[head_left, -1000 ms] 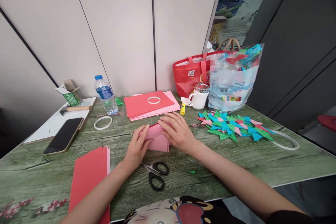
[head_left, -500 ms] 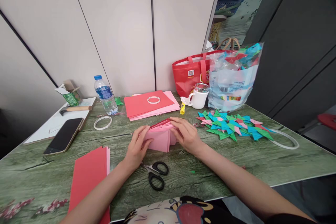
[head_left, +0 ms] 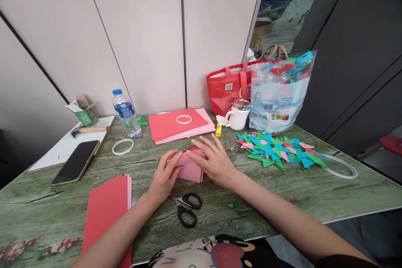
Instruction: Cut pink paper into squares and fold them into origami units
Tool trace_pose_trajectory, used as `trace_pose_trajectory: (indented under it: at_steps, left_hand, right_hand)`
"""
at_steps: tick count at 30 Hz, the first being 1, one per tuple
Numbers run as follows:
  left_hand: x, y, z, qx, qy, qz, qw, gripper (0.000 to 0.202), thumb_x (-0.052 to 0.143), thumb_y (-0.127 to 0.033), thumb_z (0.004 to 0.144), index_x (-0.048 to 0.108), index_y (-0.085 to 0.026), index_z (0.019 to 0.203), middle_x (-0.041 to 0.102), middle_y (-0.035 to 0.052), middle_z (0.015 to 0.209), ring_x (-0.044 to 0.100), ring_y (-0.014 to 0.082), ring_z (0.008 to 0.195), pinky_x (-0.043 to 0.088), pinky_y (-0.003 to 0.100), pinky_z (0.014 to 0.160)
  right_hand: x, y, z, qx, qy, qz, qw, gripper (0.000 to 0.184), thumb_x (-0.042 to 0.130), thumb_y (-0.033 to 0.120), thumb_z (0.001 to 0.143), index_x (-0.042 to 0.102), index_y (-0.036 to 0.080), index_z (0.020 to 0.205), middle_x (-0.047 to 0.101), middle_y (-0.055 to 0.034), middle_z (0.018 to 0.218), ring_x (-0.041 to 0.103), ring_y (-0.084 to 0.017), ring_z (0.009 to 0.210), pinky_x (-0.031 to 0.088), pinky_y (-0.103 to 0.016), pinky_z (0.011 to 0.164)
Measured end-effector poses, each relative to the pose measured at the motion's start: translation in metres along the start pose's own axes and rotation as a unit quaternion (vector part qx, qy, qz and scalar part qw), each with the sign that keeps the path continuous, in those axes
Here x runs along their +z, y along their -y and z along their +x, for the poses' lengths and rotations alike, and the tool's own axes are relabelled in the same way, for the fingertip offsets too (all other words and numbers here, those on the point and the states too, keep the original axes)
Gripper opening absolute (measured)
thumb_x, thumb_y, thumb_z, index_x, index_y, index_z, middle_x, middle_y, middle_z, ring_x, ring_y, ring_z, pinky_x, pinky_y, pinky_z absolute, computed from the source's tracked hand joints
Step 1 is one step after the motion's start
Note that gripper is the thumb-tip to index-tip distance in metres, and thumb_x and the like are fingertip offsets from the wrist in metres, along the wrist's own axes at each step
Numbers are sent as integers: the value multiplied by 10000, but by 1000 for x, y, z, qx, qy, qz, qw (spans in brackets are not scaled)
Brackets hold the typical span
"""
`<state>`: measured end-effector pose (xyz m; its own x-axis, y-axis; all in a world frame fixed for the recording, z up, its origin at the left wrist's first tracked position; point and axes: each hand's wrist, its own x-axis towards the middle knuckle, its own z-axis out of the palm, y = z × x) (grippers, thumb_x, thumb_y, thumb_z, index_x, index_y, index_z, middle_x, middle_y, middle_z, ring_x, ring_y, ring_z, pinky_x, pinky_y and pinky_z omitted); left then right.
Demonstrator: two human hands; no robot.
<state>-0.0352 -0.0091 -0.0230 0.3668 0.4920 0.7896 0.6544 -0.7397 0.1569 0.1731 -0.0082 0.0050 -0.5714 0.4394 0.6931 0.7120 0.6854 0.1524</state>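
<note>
A small stack of pink and red paper sheets (head_left: 190, 170) stands on its edge at the middle of the table. My left hand (head_left: 163, 173) is closed on its left end, thumb on the near face and fingers along the top. My right hand (head_left: 216, 163) lies over the right end with its fingers stretched out and apart, fingertips touching the upper edge. It hides the stack's right side. Black-handled scissors (head_left: 185, 208) lie just in front, their blade tips hidden by my left hand.
Red and pink sheets (head_left: 106, 213) lie front left; more red sheets (head_left: 166, 124) with a tape ring are behind. Left are a phone (head_left: 77, 161), hammer (head_left: 91, 130) and water bottle (head_left: 126, 113). Right are a mug (head_left: 239, 115), glue stick (head_left: 218, 129), folded paper pieces (head_left: 279, 148) and bags (head_left: 276, 100).
My right hand has moved left across the top of the stack, and its fingers have gone from gripping the right end to spread out. My left hand has stayed in place.
</note>
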Motion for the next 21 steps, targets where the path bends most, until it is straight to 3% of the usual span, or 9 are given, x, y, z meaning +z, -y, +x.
trace_pose_trajectory:
  at_steps: [4,9,13,17,21]
  left_hand:
    - [0,0,0,-9,0,-3,1000,517,511,-155,800,362,-256,1285,489,99,1162,495,205,1084,446,354,886]
    - [0,-1,1,3,12,7,1000,521,505,-137,802,364,-264,1288,469,109,1177,493,203,1083,473,320,827]
    - [-1,-1,1,7,9,8,1000,470,498,-157,810,406,-265,1258,478,108,1165,502,207,1070,477,326,808]
    - [0,-1,1,-4,1,-1,1000,433,515,-162,802,443,-251,1220,511,92,1097,529,184,1014,468,315,813]
    - [2,-1,3,-44,-21,-46,998,359,519,-147,797,504,-234,1145,556,60,973,561,150,906,469,289,790]
  right_hand:
    - [-1,0,0,17,4,3,1000,400,489,230,836,450,246,1234,513,-97,1231,336,-258,1237,270,-548,997]
    - [0,5,4,-8,16,-3,1000,423,505,274,827,432,312,1242,458,-80,1286,266,-306,1266,248,-605,969]
    - [2,3,3,8,15,20,1000,468,495,313,828,409,176,1267,498,-122,1228,328,-267,1234,295,-520,999]
    - [6,-6,-6,56,-19,64,996,505,563,351,779,437,190,1240,507,-130,1180,324,-287,1234,354,-519,953]
    - [13,-12,-13,135,-22,183,974,601,644,304,715,398,219,1257,487,-119,1144,475,-247,1099,457,-427,868]
